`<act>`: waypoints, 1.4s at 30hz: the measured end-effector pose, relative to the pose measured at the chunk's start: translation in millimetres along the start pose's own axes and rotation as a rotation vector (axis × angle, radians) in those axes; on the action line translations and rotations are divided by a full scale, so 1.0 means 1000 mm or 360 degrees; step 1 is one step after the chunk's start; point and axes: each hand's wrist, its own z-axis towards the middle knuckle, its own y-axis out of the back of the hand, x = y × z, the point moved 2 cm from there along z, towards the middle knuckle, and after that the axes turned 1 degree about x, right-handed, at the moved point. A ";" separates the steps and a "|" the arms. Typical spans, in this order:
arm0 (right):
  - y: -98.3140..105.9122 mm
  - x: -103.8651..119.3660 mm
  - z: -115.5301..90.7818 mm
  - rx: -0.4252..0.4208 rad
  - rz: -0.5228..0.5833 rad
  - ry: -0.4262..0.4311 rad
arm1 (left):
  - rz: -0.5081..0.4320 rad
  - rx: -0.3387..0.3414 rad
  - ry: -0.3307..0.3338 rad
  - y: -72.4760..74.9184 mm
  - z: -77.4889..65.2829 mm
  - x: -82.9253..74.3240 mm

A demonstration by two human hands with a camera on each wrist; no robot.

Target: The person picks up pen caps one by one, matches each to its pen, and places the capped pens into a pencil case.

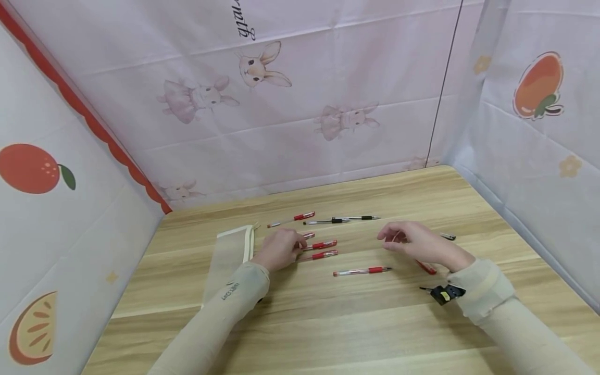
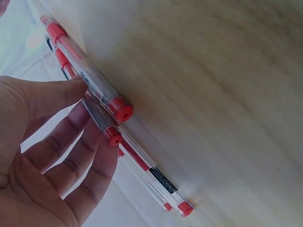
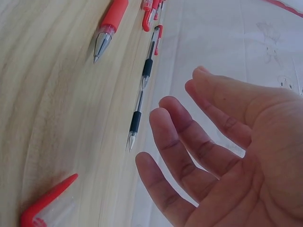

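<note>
My left hand [image 1: 280,249] is over a group of red gel pens, its thumb and fingers pinching the back end of one red pen [image 2: 105,124]. Right beside the thumb lies another red pen [image 2: 87,71], and a third red pen [image 2: 147,163] sits past the fingertips. From above, capped red pens [image 1: 324,254] stick out to the right of this hand. My right hand [image 1: 417,243] hovers over the table's right side with loosely bent fingers and nothing in them. Below it, a red pen cap [image 3: 45,203] with a clip shows at the lower left of the right wrist view.
An uncapped red pen [image 1: 361,271] lies between the hands. Two uncapped black pens [image 1: 328,221] and a capped red pen [image 1: 290,219] are farther back. A pale zip pouch [image 1: 227,250] lies left. A black cap [image 1: 447,236] is beyond the right hand. Fabric walls enclose the wooden table [image 1: 328,333].
</note>
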 end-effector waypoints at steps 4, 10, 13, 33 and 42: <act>0.002 -0.002 -0.002 -0.0007 0.0004 0.0015 | -0.0005 0.0000 -0.0005 0.001 0.001 -0.001; 0.003 -0.003 -0.005 -0.0004 -0.0005 0.0004 | -0.0021 0.0012 -0.0005 -0.001 0.003 -0.001; 0.003 -0.003 -0.007 -0.0002 0.0000 -0.0004 | -0.0031 0.0010 -0.0008 -0.002 0.003 0.000; 0.009 -0.009 -0.015 -0.0033 0.0007 -0.0028 | -0.0027 -0.0025 -0.0033 0.004 0.000 -0.007; 0.014 -0.016 -0.025 -0.0078 0.0032 -0.0025 | -0.0083 0.0019 -0.0129 0.015 -0.010 -0.038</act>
